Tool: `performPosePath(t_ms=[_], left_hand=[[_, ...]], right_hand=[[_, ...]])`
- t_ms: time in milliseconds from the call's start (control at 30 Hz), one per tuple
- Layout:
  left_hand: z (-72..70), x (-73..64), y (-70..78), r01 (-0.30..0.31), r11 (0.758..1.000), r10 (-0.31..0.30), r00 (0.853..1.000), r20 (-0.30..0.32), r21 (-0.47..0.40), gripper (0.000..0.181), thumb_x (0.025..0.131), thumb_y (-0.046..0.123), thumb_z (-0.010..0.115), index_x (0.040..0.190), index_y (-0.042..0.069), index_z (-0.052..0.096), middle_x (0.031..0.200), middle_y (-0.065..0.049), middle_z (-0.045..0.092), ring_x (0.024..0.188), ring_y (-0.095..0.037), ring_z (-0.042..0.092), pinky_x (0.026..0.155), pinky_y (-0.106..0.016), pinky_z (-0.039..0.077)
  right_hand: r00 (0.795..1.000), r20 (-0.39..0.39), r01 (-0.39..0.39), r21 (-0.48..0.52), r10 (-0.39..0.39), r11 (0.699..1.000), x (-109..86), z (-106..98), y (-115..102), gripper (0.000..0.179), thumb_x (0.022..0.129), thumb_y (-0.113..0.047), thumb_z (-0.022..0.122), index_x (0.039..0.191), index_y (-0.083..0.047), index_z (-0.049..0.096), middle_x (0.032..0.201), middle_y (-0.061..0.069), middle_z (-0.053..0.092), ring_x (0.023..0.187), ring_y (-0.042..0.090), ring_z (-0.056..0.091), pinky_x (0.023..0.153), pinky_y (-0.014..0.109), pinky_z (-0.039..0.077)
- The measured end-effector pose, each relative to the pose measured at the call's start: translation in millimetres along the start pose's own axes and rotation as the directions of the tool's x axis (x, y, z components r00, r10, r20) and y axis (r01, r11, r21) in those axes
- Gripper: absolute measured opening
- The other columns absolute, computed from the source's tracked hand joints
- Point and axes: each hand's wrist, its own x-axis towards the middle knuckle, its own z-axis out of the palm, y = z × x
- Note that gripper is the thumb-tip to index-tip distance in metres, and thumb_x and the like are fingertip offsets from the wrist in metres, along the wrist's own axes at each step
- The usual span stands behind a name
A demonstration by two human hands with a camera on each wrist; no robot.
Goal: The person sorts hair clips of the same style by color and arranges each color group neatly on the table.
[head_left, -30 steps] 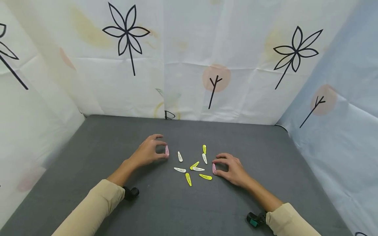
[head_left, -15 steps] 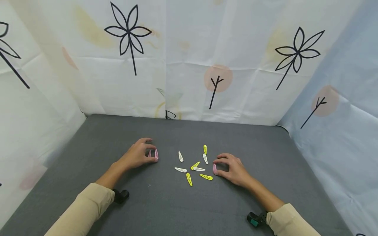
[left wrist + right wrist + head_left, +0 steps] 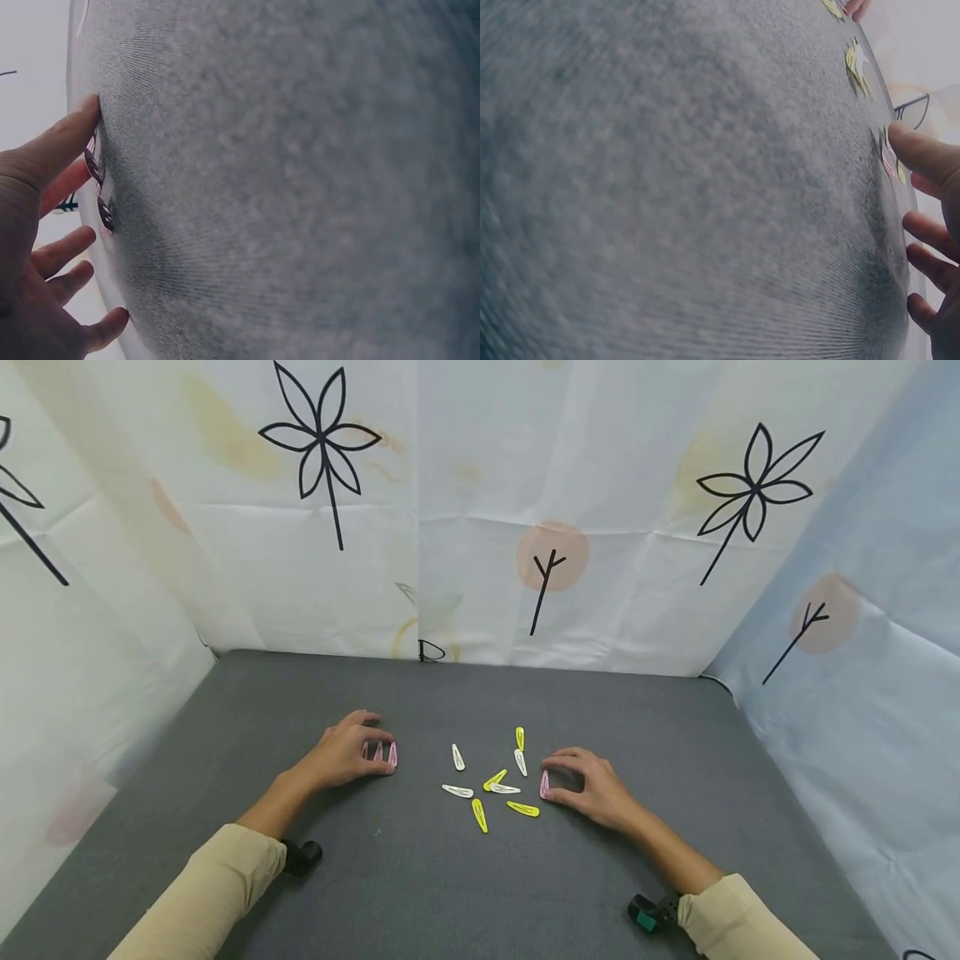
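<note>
In the head view my left hand rests low on the grey table, thumb and index finger pinching a pink snap hair clip. Behind it, inside the curve of that hand, lie a second pink clip and a third, partly hidden pink clip. My right hand holds another pink clip between thumb and index finger, right of the scattered clips. The right wrist view shows the right thumb beside the pink clip. Dark clips appear past the left thumb.
Between the hands lie several yellow and white clips, including a yellow clip, a white clip and a yellow clip. A white clip overlaps another yellow one. Printed cloth walls the table at back and sides.
My left hand has moved left with a pink clip, away from the scattered clips, to where two other pink clips lie. The right hand has stayed at its pink clip.
</note>
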Motion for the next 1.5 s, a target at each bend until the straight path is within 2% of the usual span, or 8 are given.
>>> performPosePath(t_ms=[200, 367, 533, 667, 867, 1133, 1300, 1500], left_hand=[[-0.2, 0.7, -0.8, -0.005, 1.0, 0.005, 1.0, 0.003, 0.0, 0.045, 0.078, 0.037, 0.084, 0.115, 0.013, 0.075, 0.14, -0.024, 0.05, 0.134, -0.043, 0.039, 0.096, -0.074, 0.026], [-0.6, 0.7, -1.0, -0.006, 1.0, 0.006, 1.0, 0.005, 0.007, 0.045, 0.078, 0.038, 0.085, 0.114, 0.014, 0.076, 0.141, -0.023, 0.05, 0.135, -0.041, 0.039, 0.097, -0.074, 0.025], [-0.2, 0.4, -1.4, -0.008, 1.0, 0.008, 1.0, 0.002, 0.015, 0.045, 0.077, 0.039, 0.085, 0.114, 0.015, 0.076, 0.14, -0.023, 0.051, 0.134, -0.041, 0.04, 0.096, -0.074, 0.026], [0.8, -0.3, -2.3, -0.012, 1.0, 0.012, 1.0, 0.001, 0.025, 0.045, 0.077, 0.039, 0.085, 0.114, 0.015, 0.076, 0.14, -0.023, 0.051, 0.135, -0.041, 0.04, 0.096, -0.074, 0.026], [1.4, -0.4, -3.8, -0.001, 1.0, 0.001, 1.0, 0.007, 0.025, 0.047, 0.077, 0.039, 0.085, 0.116, 0.015, 0.075, 0.141, -0.022, 0.05, 0.136, -0.04, 0.039, 0.098, -0.074, 0.025], [0.8, -0.9, -2.9, -0.009, 1.0, 0.009, 1.0, 0.005, 0.016, 0.047, 0.078, 0.039, 0.085, 0.117, 0.014, 0.075, 0.142, -0.022, 0.05, 0.136, -0.041, 0.039, 0.098, -0.074, 0.026], [0.7, -0.4, -1.9, -0.012, 1.0, 0.011, 1.0, 0.002, 0.021, 0.048, 0.077, 0.039, 0.085, 0.116, 0.013, 0.076, 0.141, -0.023, 0.05, 0.135, -0.041, 0.04, 0.098, -0.073, 0.027], [0.9, 0.3, -3.0, -0.011, 0.999, 0.011, 1.0, 0.007, 0.041, 0.048, 0.077, 0.04, 0.085, 0.117, 0.014, 0.076, 0.142, -0.022, 0.05, 0.135, -0.04, 0.04, 0.098, -0.07, 0.029]], right_hand=[[0.999, 0.035, -0.034, -0.033, 0.035, 0.999, 0.1, -2, -2, 0.049, 0.076, -0.027, 0.087, 0.118, -0.006, 0.073, 0.121, 0.011, 0.063, 0.116, 0.033, 0.058, 0.096, 0.059, 0.038], [0.999, 0.026, -0.017, -0.066, 0.019, 0.998, -1.5, 0, -3, 0.047, 0.075, -0.026, 0.088, 0.114, -0.005, 0.073, 0.12, 0.013, 0.063, 0.115, 0.035, 0.057, 0.095, 0.062, 0.037], [0.998, 0.03, -0.045, -0.061, 0.047, 0.997, -1.3, 1, -3, 0.045, 0.075, -0.026, 0.087, 0.113, -0.006, 0.074, 0.121, 0.012, 0.063, 0.117, 0.034, 0.056, 0.095, 0.061, 0.035], [0.998, 0.037, -0.045, -0.075, 0.047, 0.996, 0.8, 1, -4, 0.042, 0.075, -0.026, 0.087, 0.111, -0.006, 0.075, 0.119, 0.012, 0.063, 0.115, 0.034, 0.057, 0.095, 0.06, 0.037], [0.993, 0.098, -0.048, -0.119, 0.06, 0.992, 5.8, -2, -8, 0.05, 0.076, -0.03, 0.086, 0.117, -0.005, 0.073, 0.124, 0.013, 0.062, 0.119, 0.034, 0.056, 0.097, 0.061, 0.039], [0.993, 0.083, -0.071, -0.11, 0.08, 0.991, 4.6, -1, -8, 0.048, 0.075, -0.031, 0.087, 0.115, -0.008, 0.074, 0.123, 0.01, 0.062, 0.119, 0.032, 0.056, 0.096, 0.06, 0.038], [0.991, 0.08, -0.098, -0.07, 0.104, 0.993, 6.4, -1, -7, 0.046, 0.074, -0.027, 0.088, 0.113, -0.007, 0.074, 0.122, 0.011, 0.063, 0.118, 0.034, 0.056, 0.097, 0.059, 0.039], [0.989, 0.09, -0.113, -0.016, 0.114, 0.993, 19.2, 0, -11, 0.048, 0.075, -0.025, 0.088, 0.116, -0.006, 0.071, 0.123, 0.01, 0.062, 0.118, 0.033, 0.056, 0.099, 0.056, 0.042]])
